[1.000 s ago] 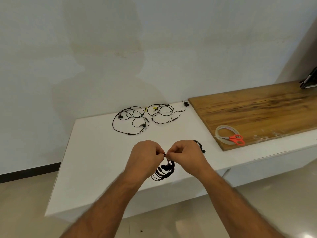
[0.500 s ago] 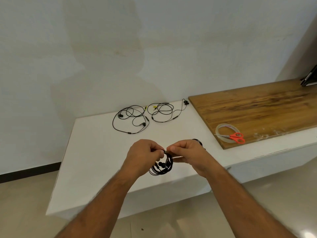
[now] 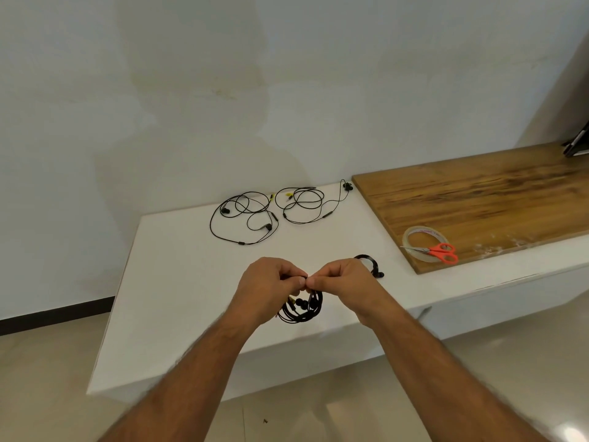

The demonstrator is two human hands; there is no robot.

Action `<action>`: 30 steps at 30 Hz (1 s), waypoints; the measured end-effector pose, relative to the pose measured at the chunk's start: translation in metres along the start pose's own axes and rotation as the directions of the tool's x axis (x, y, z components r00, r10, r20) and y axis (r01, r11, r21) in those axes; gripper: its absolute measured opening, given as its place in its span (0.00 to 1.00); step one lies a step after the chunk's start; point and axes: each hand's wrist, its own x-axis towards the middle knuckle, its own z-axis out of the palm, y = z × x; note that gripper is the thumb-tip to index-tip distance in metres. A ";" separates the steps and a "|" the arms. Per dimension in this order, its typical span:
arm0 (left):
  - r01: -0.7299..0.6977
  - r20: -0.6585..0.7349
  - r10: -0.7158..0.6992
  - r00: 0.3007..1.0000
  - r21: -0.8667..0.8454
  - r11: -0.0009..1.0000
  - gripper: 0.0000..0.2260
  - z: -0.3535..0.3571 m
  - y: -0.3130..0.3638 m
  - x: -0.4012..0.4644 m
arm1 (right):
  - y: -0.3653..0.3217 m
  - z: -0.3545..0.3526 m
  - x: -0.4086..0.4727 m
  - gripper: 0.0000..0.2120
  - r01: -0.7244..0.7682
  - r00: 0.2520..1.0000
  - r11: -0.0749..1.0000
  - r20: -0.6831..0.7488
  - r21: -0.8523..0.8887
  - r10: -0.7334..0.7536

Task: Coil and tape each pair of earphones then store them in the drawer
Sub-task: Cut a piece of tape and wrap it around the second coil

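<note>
A coiled pair of black earphones hangs between my hands above the front of the white counter. My left hand and my right hand pinch the top of the coil, thumbs and fingertips meeting. Whether tape sits on it is too small to tell. Another coiled black pair lies on the counter, partly hidden behind my right hand. Two loose black pairs lie at the back: one on the left, one to its right. A clear tape roll and orange-handled scissors rest on the wooden board.
A wall rises right behind the counter. The wooden board covers the counter's right part, with small clear scraps near its front edge. A dark object sits at the far right. Tiled floor lies below the counter's front edge.
My hands have stayed over the coil, their fingertips shifting on its top. The coil swung slightly beneath them. Nothing else moved.
</note>
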 end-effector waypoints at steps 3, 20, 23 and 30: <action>0.015 0.012 -0.014 1.000 -0.075 0.997 0.05 0.002 -0.009 0.005 | 0.003 0.006 0.001 0.05 -0.040 0.998 0.999 -0.049 0.009 0.041; 0.028 -0.121 -0.027 0.992 0.006 1.000 0.04 0.027 -0.049 0.046 | 0.040 0.017 0.036 0.04 -0.076 0.950 0.961 -0.314 -0.264 -0.011; 0.005 -0.180 0.013 0.984 0.100 0.995 0.06 0.033 -0.052 0.055 | 0.042 0.023 0.040 0.06 -0.054 0.941 0.891 -0.321 -0.452 -0.106; 0.012 -0.165 0.040 0.985 0.301 0.953 0.10 0.042 -0.057 0.065 | 0.048 0.023 0.048 0.15 -0.110 0.933 0.681 -0.312 -0.724 -0.180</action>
